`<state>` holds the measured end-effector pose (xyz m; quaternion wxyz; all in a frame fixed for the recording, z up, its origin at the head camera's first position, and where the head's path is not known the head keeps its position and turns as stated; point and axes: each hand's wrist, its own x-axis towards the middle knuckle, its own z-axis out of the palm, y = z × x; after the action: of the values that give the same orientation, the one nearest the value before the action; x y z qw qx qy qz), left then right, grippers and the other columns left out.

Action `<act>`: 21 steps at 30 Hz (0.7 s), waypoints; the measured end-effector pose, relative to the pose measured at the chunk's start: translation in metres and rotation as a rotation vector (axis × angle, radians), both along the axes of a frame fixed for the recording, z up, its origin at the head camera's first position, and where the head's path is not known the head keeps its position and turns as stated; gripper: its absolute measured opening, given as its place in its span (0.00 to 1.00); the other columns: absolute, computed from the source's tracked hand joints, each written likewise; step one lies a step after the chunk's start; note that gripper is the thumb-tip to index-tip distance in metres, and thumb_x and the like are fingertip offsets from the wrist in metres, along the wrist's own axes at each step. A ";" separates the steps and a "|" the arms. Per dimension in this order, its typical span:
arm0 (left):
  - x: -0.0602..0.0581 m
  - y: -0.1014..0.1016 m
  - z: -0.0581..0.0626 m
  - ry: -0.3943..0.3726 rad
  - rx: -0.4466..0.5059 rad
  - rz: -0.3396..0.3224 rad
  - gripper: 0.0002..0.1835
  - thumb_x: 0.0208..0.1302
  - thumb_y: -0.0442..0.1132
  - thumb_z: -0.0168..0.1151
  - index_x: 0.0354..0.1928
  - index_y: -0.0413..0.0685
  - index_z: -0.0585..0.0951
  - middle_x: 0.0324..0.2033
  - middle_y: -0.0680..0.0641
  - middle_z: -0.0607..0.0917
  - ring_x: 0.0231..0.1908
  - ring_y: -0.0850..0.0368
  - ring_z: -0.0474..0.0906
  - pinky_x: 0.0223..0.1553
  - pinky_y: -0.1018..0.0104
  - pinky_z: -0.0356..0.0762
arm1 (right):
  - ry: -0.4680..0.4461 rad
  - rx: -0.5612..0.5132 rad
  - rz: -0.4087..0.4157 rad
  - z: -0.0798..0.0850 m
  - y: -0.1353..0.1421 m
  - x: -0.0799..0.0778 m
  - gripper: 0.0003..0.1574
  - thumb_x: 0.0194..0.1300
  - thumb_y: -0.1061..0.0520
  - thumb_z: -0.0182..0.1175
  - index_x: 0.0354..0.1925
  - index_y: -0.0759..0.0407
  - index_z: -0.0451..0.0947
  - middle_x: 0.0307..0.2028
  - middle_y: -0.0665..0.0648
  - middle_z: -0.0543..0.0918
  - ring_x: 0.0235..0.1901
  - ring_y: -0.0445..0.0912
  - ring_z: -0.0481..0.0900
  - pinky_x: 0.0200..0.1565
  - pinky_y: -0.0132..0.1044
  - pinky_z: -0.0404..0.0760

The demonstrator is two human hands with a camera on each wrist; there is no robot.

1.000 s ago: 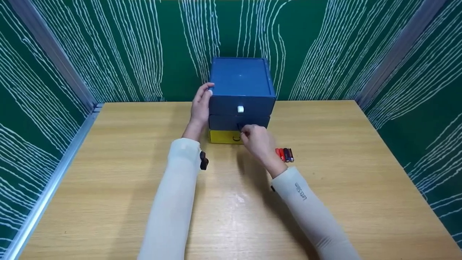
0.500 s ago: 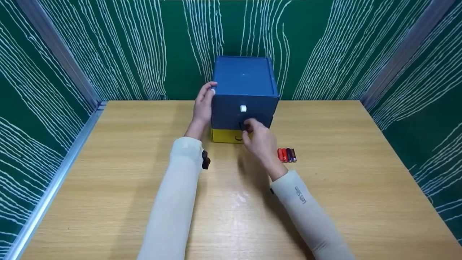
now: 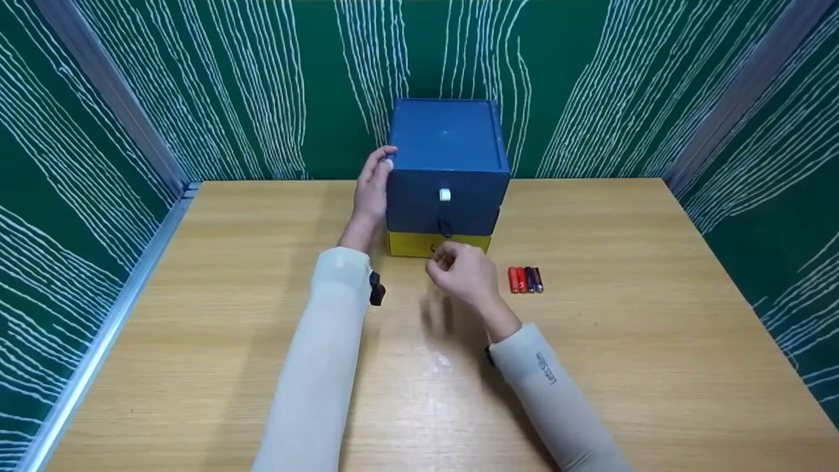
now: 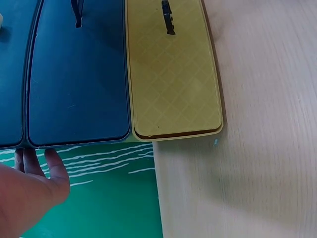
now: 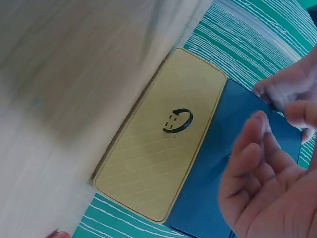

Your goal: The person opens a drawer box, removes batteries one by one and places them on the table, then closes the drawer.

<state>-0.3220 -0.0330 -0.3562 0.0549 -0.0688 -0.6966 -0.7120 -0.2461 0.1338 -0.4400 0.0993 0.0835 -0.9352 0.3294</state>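
Observation:
A small drawer unit (image 3: 449,134) stands at the back of the table, with two blue drawers above a yellow drawer (image 3: 400,244). The top drawer has a white knob (image 3: 445,195); a black loop handle (image 3: 445,229) hangs on the middle one. My left hand (image 3: 372,190) rests against the unit's left side, fingertips at its edge. In front of the yellow drawer hovers my right hand (image 3: 467,274), its fingers loosely bent around nothing. The yellow drawer's curved black handle (image 5: 190,120) shows fully in the right wrist view. All drawers look closed.
Several batteries (image 3: 526,280), red and dark, lie side by side on the wooden table (image 3: 655,314), right of my right hand. Behind the unit rises a green wall (image 3: 341,131) with white wavy lines; similar walls flank the table.
My right hand has let go of the middle drawer's black loop handle and moved down and toward me. My left hand has stayed against the unit's side. The head view has shifted slightly.

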 end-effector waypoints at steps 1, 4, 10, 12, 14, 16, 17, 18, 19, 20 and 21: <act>-0.001 0.000 -0.001 0.004 0.009 0.000 0.17 0.67 0.44 0.37 0.55 0.57 0.68 0.61 0.56 0.62 0.60 0.61 0.56 0.62 0.58 0.51 | -0.027 0.012 0.000 -0.001 0.001 -0.001 0.10 0.50 0.41 0.53 0.25 0.42 0.75 0.20 0.43 0.75 0.22 0.40 0.71 0.24 0.34 0.68; -0.007 0.001 -0.007 0.012 0.029 0.004 0.16 0.67 0.44 0.38 0.53 0.59 0.69 0.60 0.57 0.64 0.59 0.62 0.57 0.62 0.60 0.51 | -0.084 0.026 -0.002 -0.004 0.004 -0.005 0.11 0.49 0.40 0.55 0.28 0.42 0.76 0.21 0.44 0.76 0.23 0.41 0.72 0.25 0.34 0.69; -0.020 0.003 -0.017 0.014 0.021 0.018 0.14 0.66 0.47 0.39 0.50 0.66 0.70 0.58 0.61 0.65 0.58 0.64 0.59 0.61 0.59 0.52 | -0.178 0.011 -0.015 -0.007 0.007 -0.011 0.19 0.49 0.40 0.56 0.39 0.46 0.76 0.24 0.46 0.77 0.26 0.42 0.72 0.28 0.35 0.70; -0.020 0.003 -0.018 0.007 0.021 0.018 0.14 0.66 0.48 0.39 0.51 0.67 0.70 0.59 0.61 0.64 0.58 0.64 0.59 0.61 0.58 0.52 | -0.209 0.019 -0.016 -0.008 0.008 -0.013 0.23 0.49 0.39 0.56 0.42 0.48 0.75 0.26 0.46 0.77 0.27 0.43 0.73 0.30 0.36 0.71; -0.016 0.002 -0.014 -0.007 0.035 0.016 0.15 0.66 0.47 0.39 0.52 0.65 0.70 0.59 0.60 0.64 0.58 0.63 0.58 0.62 0.58 0.51 | -0.233 0.033 -0.013 -0.009 0.007 -0.015 0.26 0.49 0.38 0.56 0.44 0.49 0.74 0.28 0.46 0.77 0.29 0.43 0.73 0.32 0.36 0.72; -0.011 0.002 -0.009 -0.011 0.042 0.015 0.16 0.66 0.45 0.38 0.53 0.61 0.70 0.59 0.58 0.64 0.58 0.62 0.58 0.62 0.59 0.51 | -0.247 0.042 -0.008 -0.009 0.007 -0.017 0.28 0.49 0.37 0.56 0.46 0.49 0.73 0.30 0.46 0.77 0.30 0.43 0.73 0.33 0.37 0.72; -0.008 0.001 -0.007 -0.011 0.046 0.015 0.16 0.66 0.44 0.38 0.53 0.59 0.69 0.59 0.58 0.64 0.59 0.62 0.58 0.62 0.60 0.51 | -0.252 0.046 -0.005 -0.010 0.006 -0.018 0.28 0.49 0.37 0.56 0.46 0.49 0.73 0.30 0.46 0.77 0.30 0.43 0.73 0.33 0.37 0.72; -0.005 0.001 -0.004 -0.015 0.048 0.015 0.16 0.67 0.43 0.37 0.54 0.58 0.69 0.60 0.57 0.64 0.59 0.61 0.58 0.62 0.59 0.51 | -0.256 0.048 0.000 -0.010 0.006 -0.018 0.28 0.49 0.37 0.56 0.47 0.48 0.73 0.31 0.46 0.77 0.30 0.44 0.73 0.34 0.37 0.72; -0.002 0.001 -0.002 -0.016 0.048 0.015 0.17 0.67 0.43 0.37 0.54 0.57 0.69 0.60 0.56 0.63 0.59 0.61 0.57 0.62 0.59 0.51 | -0.261 0.048 0.001 -0.011 0.007 -0.019 0.28 0.49 0.37 0.56 0.47 0.48 0.72 0.31 0.47 0.77 0.31 0.44 0.73 0.34 0.37 0.73; -0.002 0.002 -0.001 -0.012 0.043 0.017 0.17 0.67 0.43 0.37 0.54 0.56 0.69 0.60 0.56 0.63 0.59 0.60 0.57 0.62 0.59 0.51 | -0.267 0.048 0.003 -0.011 0.007 -0.019 0.29 0.49 0.37 0.56 0.47 0.48 0.72 0.31 0.47 0.77 0.31 0.44 0.73 0.34 0.37 0.73; 0.000 0.002 0.000 -0.014 0.041 0.017 0.17 0.67 0.43 0.37 0.54 0.56 0.69 0.60 0.56 0.63 0.59 0.60 0.57 0.62 0.59 0.51 | -0.273 0.047 0.005 -0.012 0.007 -0.020 0.29 0.49 0.37 0.56 0.48 0.48 0.72 0.32 0.47 0.77 0.32 0.44 0.73 0.35 0.38 0.73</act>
<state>-0.3224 -0.0315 -0.3566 0.0578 -0.0567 -0.6829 -0.7260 -0.2659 0.1412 -0.4519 -0.0318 0.0423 -0.9473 0.3160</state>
